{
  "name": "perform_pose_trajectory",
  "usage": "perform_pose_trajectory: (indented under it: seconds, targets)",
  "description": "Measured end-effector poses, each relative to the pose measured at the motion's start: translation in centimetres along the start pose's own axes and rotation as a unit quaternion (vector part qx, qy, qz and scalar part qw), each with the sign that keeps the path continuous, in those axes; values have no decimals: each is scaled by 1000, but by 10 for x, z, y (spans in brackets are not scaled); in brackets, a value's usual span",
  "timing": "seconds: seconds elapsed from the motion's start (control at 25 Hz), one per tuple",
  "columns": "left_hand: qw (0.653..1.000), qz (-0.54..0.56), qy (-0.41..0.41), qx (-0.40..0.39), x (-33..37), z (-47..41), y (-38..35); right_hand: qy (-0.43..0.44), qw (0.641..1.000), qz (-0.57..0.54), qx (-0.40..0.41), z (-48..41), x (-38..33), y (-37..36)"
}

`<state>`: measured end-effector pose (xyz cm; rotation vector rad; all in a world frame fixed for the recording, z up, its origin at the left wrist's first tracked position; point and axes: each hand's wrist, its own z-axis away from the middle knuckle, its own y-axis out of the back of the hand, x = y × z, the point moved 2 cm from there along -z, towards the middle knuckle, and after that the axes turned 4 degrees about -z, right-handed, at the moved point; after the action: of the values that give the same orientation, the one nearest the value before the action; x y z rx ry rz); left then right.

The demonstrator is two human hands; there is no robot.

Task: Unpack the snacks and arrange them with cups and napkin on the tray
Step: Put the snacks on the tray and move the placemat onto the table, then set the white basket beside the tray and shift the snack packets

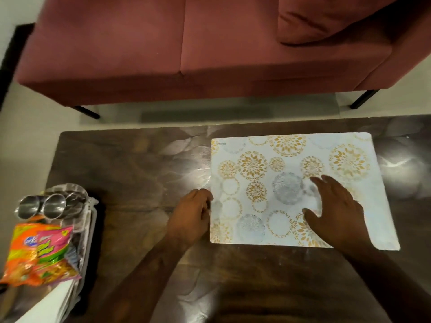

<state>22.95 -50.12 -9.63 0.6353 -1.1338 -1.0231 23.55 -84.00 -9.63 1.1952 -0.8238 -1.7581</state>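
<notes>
A white placemat [291, 159] with gold and grey flower circles lies flat on the dark wooden table [140, 171], right of the middle. My left hand [191, 215] grips the mat's left edge, fingers curled on it. My right hand [333, 206] rests flat on the mat's right half with fingers spread. At the table's left end lies a tray [86, 229] carrying two steel cups [39, 206] on their sides and orange and pink snack packets [39, 252]. A white napkin-like sheet [46, 304] shows at the bottom left.
A maroon sofa [186, 47] with black legs stands beyond the table's far edge, with a strip of pale floor [35, 127] between them. Bare table surface lies between the tray and the mat.
</notes>
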Motion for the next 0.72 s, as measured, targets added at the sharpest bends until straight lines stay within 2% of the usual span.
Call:
perform_pose_trajectory:
  seconds: [0.2, 0.32, 0.4, 0.52, 0.6, 0.72]
  targets:
    - [992, 97, 84, 0, -65, 55, 26, 87, 991, -55, -81, 35, -106, -44]
    - [980, 162, 110, 43, -119, 91, 50, 118, 982, -58, -136, 52, -179, -80]
    - [959, 240, 128, 77, -149, 113, 71, 121, 973, -82, -180, 63, -220, -100]
    - [921, 312, 155, 175, -217, 157, 121, 143, 954, -102, -245, 82, -291, -140]
    - [892, 340, 172, 244, -269, 191, 156, 116, 945, -133, -276, 95, -337, -166]
    - [839, 354, 240, 336, -351, 233, 188, 10, 925, -224, -305, 113, -387, -198]
